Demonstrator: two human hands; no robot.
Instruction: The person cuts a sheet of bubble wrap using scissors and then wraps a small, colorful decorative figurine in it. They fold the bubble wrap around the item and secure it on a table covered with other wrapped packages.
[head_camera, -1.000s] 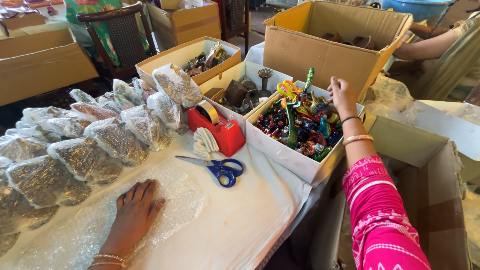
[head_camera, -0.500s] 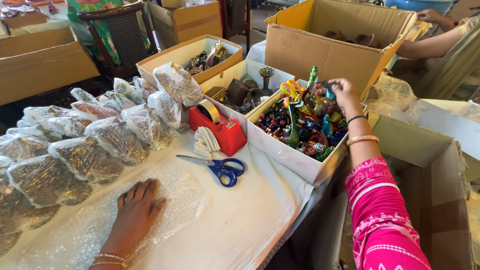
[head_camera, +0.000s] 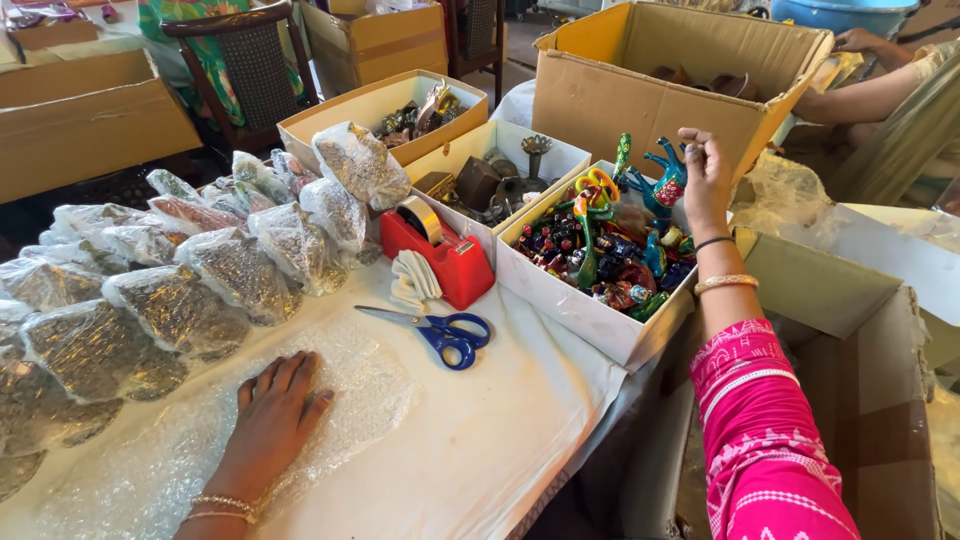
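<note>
The big risk sits at the white open-topped cardboard box (head_camera: 590, 300) packed with small painted figurines, because it stands right at the table's corner with its near side at the edge; a careless tug out of that tangle could, I'd judge, nudge the whole box off toward the brown carton (head_camera: 860, 400) below. Next worry: the turquoise painted animal figurine (head_camera: 668, 180) is lifted just above the box's far corner, and its thin upright parts stand close to the neighbouring green and orange pieces (head_camera: 592, 205), so a snag might drag a neighbour out or chip the paint. Smaller hazard: the sheet of clear bubble wrap (head_camera: 370, 400) is slick, and if the pinning palm slackens it may creep toward the blue-handled scissors (head_camera: 440, 332).

Now the poses. The right hand (head_camera: 705, 175) is stretched forward, wrist cocked up, fingertips pinched narrowly on the turquoise figurine. The left hand (head_camera: 275, 415) lies flat, fingers spread wide, pressing the bubble wrap to the table and holding nothing.
</note>
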